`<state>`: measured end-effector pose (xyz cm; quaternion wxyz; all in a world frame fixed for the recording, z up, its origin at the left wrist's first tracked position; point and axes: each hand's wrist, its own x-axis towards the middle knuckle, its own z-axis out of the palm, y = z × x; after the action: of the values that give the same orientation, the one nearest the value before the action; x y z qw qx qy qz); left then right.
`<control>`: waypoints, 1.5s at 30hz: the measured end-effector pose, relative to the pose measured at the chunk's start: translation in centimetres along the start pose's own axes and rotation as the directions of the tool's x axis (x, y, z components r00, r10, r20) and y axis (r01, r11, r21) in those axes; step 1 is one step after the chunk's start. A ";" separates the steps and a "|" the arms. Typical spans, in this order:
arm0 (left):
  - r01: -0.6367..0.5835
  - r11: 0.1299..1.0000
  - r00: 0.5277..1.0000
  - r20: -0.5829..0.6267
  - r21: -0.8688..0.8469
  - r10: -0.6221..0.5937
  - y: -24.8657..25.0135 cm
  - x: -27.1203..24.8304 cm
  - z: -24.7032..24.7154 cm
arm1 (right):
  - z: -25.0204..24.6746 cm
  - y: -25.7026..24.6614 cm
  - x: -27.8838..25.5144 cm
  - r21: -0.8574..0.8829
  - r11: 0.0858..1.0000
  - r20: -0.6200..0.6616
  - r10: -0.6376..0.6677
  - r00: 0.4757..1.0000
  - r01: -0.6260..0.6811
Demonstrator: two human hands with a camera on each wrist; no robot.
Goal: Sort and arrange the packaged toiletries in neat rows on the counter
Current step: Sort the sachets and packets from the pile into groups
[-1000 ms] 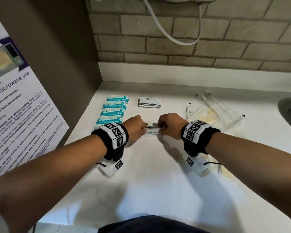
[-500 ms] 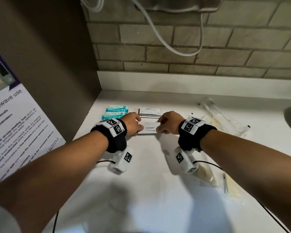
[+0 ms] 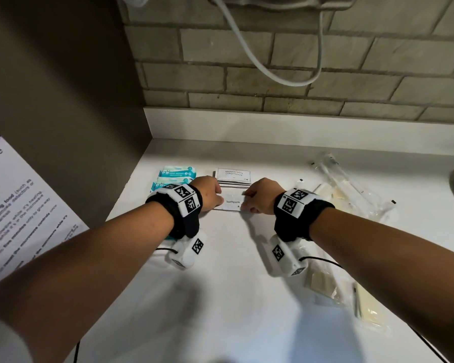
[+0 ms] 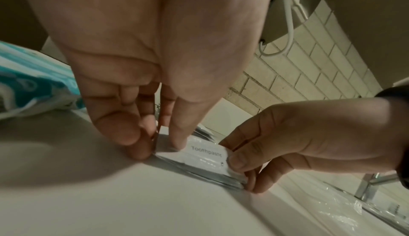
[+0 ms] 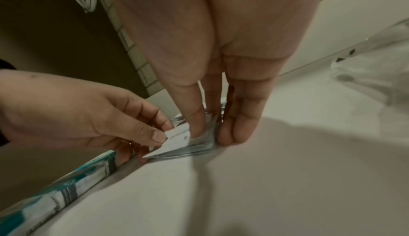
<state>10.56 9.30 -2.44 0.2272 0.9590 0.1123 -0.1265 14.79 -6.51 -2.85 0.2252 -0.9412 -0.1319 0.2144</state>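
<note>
1. "Toothpaste" is printed in dark letters on the top white flat sachet of a small stack (image 3: 232, 202), also legible in the left wrist view (image 4: 205, 151).
2. "SHAMPOO WITH CONDITIONER" stands inside a thin frame on the white rectangular sachet (image 3: 233, 174) just behind it.
3. The white and purple paper notice (image 3: 24, 205) on the left wall shows "use", "food" and "microwave"; the rest is too slanted to read.
4. The teal and white soft packets (image 3: 177, 174) carry print too blurred to read.
</note>
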 end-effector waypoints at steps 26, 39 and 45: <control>-0.100 0.972 0.995 0.051 0.214 0.091 0.3 0.6 -0.1 | 0.2 -1.8 -0.2 -0.387 0.906 0.047 -0.166 0.985 0.171; -0.107 0.971 0.994 0.034 0.215 0.102 -0.1 0.4 0.3 | 0.4 -1.5 0.1 -0.371 0.914 0.041 -0.159 0.986 0.162; -0.132 0.959 0.991 0.021 0.252 0.130 1.0 -1.3 -0.8 | -2.0 0.2 -2.4 -0.244 0.946 -0.033 -0.230 0.973 0.216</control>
<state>9.78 8.62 -0.93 0.1115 0.9852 0.0311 -0.1264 13.67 -8.20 -0.55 0.1370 -0.9466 -0.2553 0.1413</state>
